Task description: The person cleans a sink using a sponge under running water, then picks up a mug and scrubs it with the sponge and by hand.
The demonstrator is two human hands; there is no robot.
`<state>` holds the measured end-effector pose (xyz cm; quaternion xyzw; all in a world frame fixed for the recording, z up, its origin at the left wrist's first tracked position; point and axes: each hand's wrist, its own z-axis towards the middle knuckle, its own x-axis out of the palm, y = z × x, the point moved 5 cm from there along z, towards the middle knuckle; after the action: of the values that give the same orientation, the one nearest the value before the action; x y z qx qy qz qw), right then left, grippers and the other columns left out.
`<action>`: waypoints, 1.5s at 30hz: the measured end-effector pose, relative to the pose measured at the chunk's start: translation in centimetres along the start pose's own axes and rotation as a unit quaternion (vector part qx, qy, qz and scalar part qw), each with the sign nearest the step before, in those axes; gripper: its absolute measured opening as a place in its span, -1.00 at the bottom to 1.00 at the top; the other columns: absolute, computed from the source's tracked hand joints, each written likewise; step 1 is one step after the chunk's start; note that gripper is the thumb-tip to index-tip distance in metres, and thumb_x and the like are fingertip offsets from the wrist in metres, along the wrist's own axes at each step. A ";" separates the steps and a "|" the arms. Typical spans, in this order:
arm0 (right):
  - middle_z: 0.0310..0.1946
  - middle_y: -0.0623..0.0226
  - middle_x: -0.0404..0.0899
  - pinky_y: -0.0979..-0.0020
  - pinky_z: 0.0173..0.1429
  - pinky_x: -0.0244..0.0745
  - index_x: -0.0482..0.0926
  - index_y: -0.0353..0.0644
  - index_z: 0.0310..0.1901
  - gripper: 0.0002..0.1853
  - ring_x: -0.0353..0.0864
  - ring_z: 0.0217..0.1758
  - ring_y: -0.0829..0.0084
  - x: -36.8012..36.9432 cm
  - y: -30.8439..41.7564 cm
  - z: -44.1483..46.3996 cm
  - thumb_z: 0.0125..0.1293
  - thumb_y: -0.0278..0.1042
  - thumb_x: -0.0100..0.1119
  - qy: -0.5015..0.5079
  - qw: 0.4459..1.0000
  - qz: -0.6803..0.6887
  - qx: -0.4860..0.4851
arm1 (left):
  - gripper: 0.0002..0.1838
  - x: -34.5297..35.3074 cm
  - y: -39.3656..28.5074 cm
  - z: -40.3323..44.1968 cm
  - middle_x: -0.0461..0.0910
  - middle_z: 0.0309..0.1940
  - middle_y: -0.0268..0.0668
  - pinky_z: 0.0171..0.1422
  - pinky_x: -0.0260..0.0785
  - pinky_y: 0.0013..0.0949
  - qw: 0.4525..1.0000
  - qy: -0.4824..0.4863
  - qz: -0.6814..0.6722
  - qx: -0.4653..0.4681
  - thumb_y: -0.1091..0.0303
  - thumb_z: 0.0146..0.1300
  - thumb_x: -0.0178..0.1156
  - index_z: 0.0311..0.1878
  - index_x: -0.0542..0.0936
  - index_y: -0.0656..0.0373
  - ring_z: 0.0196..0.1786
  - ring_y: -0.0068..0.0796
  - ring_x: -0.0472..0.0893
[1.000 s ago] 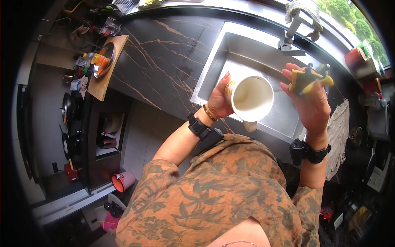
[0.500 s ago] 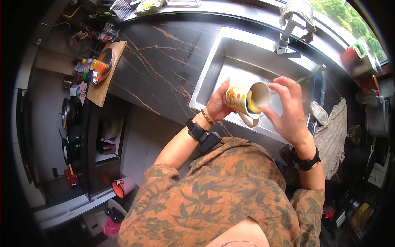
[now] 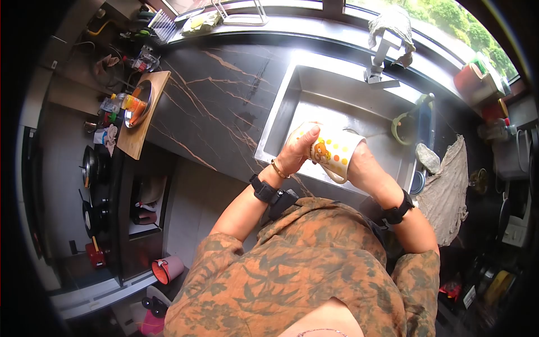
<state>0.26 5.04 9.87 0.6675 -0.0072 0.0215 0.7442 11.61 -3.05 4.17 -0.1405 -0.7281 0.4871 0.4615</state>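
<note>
A white mug (image 3: 336,154) with orange and yellow dots and a small bear picture lies on its side in the air, over the near edge of the steel sink (image 3: 281,121). Wrapped round its base end is my left hand (image 3: 298,150). My right hand (image 3: 368,171) reaches into the mug's mouth, which points right; its fingers are hidden inside. The sponge is out of sight. The mug's handle hangs down toward me.
Behind the sink stands the faucet (image 3: 377,70) with a cloth over it. Right of the sink are a grey cloth (image 3: 449,194) and a pale stone-like object (image 3: 428,158). A wooden board (image 3: 145,121) with a pan and bottle is at the left.
The mug has turned from facing me to facing right. My right hand, first open with the yellow and green sponge, brought it to the mug's mouth and is now inside the mug.
</note>
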 end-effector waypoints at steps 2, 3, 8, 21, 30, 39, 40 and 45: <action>-0.19 0.18 0.65 0.40 -0.07 0.58 0.56 -0.30 0.00 -0.69 0.67 -0.14 0.35 0.5 -0.5 0.1 0.19 -0.63 0.22 -0.009 0.998 0.051 0.025 | -0.47 -0.9 0.7 -0.3 0.54 0.01 -0.22 0.19 0.43 -0.34 1.000 -0.011 0.009 -0.003 -0.02 0.39 0.09 0.17 0.40 0.25 0.09 -0.45 0.56; -0.19 0.19 0.65 0.39 -0.06 0.57 0.57 -0.29 -0.01 -0.71 0.67 -0.14 0.36 0.3 -0.1 0.0 0.20 -0.61 0.22 0.018 0.999 -0.034 -0.003 | -0.47 -1.1 0.9 -0.4 0.54 0.01 -0.22 0.19 0.43 -0.35 1.000 -0.011 0.013 -0.007 -0.02 0.40 0.09 0.17 0.40 0.25 0.09 -0.45 0.56; -0.34 0.31 0.61 0.43 -0.13 0.51 0.63 -0.27 -0.19 -0.85 0.59 -0.22 0.49 -0.1 0.2 -0.8 0.22 -0.54 0.12 0.083 0.984 -0.160 0.006 | -0.46 -1.6 1.2 -1.2 0.55 0.00 -0.24 0.12 0.48 -0.35 0.999 -0.006 0.021 -0.027 -0.06 0.39 0.08 0.16 0.41 0.23 0.06 -0.46 0.58; 0.13 0.14 0.51 0.35 0.22 0.53 0.41 -0.34 0.17 -0.64 0.58 0.11 0.31 -1.3 0.4 -2.5 0.33 -0.60 -0.04 -0.060 0.833 0.513 0.199 | -0.37 -1.5 -1.0 -0.3 0.54 -0.07 -0.25 0.12 0.44 -0.42 0.988 -0.059 0.117 0.079 -0.06 0.27 0.25 0.17 0.37 0.25 0.01 -0.50 0.56; 0.03 0.33 0.60 0.43 0.15 0.44 0.50 -0.14 0.16 -0.67 0.57 0.08 0.45 0.1 -0.3 -1.2 0.39 -0.33 0.12 0.137 0.977 -0.162 -0.028 | -0.48 1.5 -1.4 1.1 0.55 -0.21 -0.31 -0.44 0.47 -0.59 0.978 -0.005 0.208 -0.033 -0.02 0.23 0.27 0.04 0.48 0.21 -0.26 -0.61 0.59; 0.06 0.31 0.60 0.42 0.15 0.47 0.54 -0.08 0.11 -0.68 0.58 0.07 0.44 -1.7 -3.1 0.3 0.33 -0.41 0.18 0.168 0.965 -0.203 0.002 | -0.45 1.2 -1.2 1.3 0.54 -0.37 -0.34 -0.60 0.32 -0.63 0.957 -0.093 0.268 -0.060 -0.10 0.19 0.28 0.01 0.49 0.17 -0.50 -0.68 0.51; 0.04 0.30 0.60 0.42 0.16 0.46 0.52 -0.10 0.14 -0.65 0.58 0.08 0.42 -1.4 -3.1 0.2 0.32 -0.44 0.20 0.146 0.963 -0.215 -0.065 | -0.41 1.4 -2.0 1.3 0.59 -0.32 -0.29 -0.39 0.45 -0.52 0.954 -0.089 0.282 -0.043 -0.12 0.14 0.34 -0.04 0.49 0.22 -0.34 -0.60 0.58; 0.11 0.25 0.55 0.41 0.22 0.45 0.44 -0.18 0.20 -0.59 0.55 0.14 0.38 -0.6 -4.3 -0.2 0.33 -0.44 0.18 0.117 0.982 0.149 0.002 | -0.53 2.0 -4.0 1.4 0.50 -0.38 -0.40 -0.35 0.37 -0.59 0.968 -0.023 0.251 0.007 -0.02 0.20 0.28 -0.03 0.51 0.15 -0.40 -0.69 0.47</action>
<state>-0.11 4.74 5.56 0.6531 -0.0193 0.2096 0.7274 10.38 -4.45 8.45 -0.3042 -0.6762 0.5960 0.3082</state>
